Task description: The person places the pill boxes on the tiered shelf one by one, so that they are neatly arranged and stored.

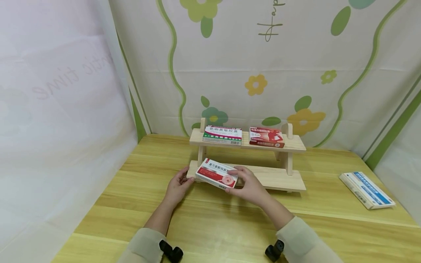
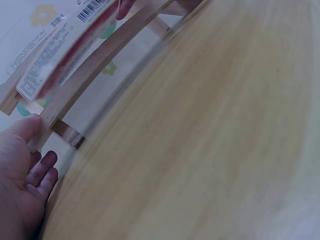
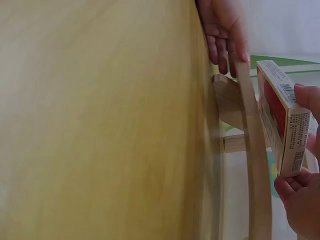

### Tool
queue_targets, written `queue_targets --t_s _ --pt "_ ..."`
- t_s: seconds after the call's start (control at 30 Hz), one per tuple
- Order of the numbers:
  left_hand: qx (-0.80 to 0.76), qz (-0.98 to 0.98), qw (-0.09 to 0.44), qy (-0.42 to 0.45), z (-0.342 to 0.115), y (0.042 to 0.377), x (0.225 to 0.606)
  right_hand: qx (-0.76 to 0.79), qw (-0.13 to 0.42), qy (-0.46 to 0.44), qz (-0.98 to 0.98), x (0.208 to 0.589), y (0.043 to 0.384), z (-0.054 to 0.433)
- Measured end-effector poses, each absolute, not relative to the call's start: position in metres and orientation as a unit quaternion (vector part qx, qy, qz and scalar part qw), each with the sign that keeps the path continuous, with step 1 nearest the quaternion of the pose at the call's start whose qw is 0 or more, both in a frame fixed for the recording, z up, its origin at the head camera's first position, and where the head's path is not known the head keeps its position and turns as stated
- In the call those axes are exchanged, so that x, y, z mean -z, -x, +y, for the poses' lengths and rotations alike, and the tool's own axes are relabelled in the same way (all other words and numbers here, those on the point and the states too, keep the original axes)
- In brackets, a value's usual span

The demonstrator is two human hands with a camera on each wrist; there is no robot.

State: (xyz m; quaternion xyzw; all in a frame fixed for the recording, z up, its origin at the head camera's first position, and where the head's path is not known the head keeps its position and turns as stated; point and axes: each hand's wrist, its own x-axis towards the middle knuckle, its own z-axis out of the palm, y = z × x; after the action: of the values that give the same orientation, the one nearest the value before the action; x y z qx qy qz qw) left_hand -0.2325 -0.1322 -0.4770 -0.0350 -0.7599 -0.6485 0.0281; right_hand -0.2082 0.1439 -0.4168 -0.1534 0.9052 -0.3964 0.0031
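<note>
- While the right hand (image 1: 248, 185) pinches the red-and-white box (image 1: 214, 173) by its right end, tilted over the lower shelf (image 1: 276, 178), the left hand (image 1: 177, 187) grips that shelf's left end, seemingly to steady it.
- On the upper shelf (image 1: 297, 144), the green-banded box (image 1: 222, 135) and red box (image 1: 266, 137) lie apart, perhaps to keep both labels readable.
- The right hand covers some lettering; whether its box touches the lower shelf, I cannot tell.

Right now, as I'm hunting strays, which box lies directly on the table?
The blue-and-white box, right of the shelf; two others lie on its upper tier, and the right hand holds the fourth.
</note>
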Motion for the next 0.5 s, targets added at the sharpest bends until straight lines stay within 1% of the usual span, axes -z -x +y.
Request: queue_targets --t_s 0.23,0.43,0.5 --pt "0.647 -0.761 0.026 0.033 -0.1321 0.2328 0.4763 0.379 0.009 0.156 0.912 0.4261 0.2124 0.1448" --pt "0.642 -0.766 0.026 0.032 -0.1324 0.2334 0.4770 0.373 0.017 0.156 0.914 0.4254 0.2134 0.1457" --pt "0.642 -0.766 0.025 0.032 -0.1327 0.2334 0.4774 0.370 0.011 0.156 0.916 0.4250 0.2130 0.1463"
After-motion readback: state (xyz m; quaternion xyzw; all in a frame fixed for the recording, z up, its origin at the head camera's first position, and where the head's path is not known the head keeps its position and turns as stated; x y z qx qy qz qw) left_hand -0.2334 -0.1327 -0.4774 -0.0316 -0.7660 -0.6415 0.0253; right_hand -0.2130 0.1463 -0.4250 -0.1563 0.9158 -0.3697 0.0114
